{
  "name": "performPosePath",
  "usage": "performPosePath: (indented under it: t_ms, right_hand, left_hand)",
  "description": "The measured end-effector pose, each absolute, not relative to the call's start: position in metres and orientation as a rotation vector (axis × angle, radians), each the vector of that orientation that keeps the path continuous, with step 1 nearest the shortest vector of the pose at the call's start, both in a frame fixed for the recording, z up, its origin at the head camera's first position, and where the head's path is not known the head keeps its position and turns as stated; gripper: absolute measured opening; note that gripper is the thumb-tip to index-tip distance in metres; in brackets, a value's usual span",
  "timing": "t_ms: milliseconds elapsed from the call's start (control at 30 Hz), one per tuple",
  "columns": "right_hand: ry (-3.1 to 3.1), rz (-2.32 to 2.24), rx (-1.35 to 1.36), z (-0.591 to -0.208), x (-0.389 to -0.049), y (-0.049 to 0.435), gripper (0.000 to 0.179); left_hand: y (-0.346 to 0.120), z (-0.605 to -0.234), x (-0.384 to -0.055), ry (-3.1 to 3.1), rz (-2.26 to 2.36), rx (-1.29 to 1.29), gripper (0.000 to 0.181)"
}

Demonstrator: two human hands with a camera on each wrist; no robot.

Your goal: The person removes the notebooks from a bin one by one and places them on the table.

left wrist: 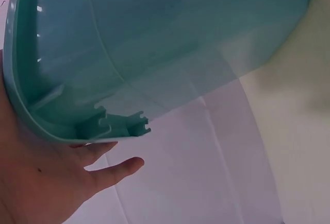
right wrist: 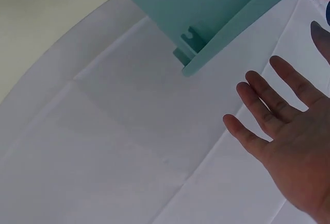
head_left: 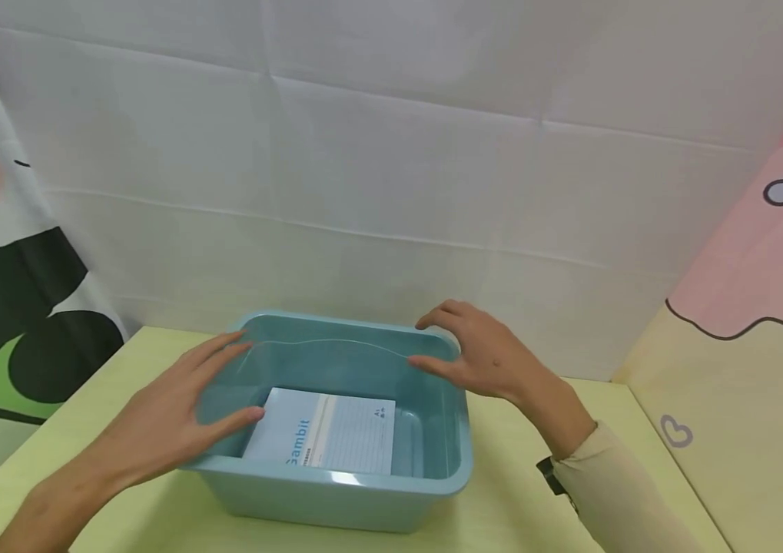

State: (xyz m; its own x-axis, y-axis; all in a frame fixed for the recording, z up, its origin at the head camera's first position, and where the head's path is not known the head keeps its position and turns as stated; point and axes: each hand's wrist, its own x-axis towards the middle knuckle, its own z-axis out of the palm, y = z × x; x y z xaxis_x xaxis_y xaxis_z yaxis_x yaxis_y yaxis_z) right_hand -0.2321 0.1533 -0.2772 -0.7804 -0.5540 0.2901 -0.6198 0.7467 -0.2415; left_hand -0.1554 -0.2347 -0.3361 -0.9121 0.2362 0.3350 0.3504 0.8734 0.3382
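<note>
A blue-green plastic tub stands on the table, its inside facing up. In it lies a flat white rectangular item printed "Gambit" in blue, like a pad or paper pack. My left hand reaches over the tub's left side, fingers extended and thumb spread over the inside. In the left wrist view that hand is right at the tub's rim. Above the back right corner is my right hand, fingers spread. The right wrist view shows this hand apart from the tub, holding nothing.
The pale yellow table extends to both sides of the tub. A white cloth hangs close behind it. At the left is a cloth with a black-and-white cartoon, at the right a pink and cream panel.
</note>
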Motion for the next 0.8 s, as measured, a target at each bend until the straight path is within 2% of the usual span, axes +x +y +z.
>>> performPosePath:
  t_ms: [400,800]
  right_hand:
    - [-2.808,0.437,0.995,-0.265,-0.236,0.138,0.053]
    - [-2.863,0.42,1.026,-0.253,-0.237,0.117,0.054]
  left_hand:
    - [-0.251,-0.351,-0.139,-2.773,-0.606,-0.391,0.094]
    - [-0.258,-0.363,-0.138,-2.932,-0.667,-0.238,0.1]
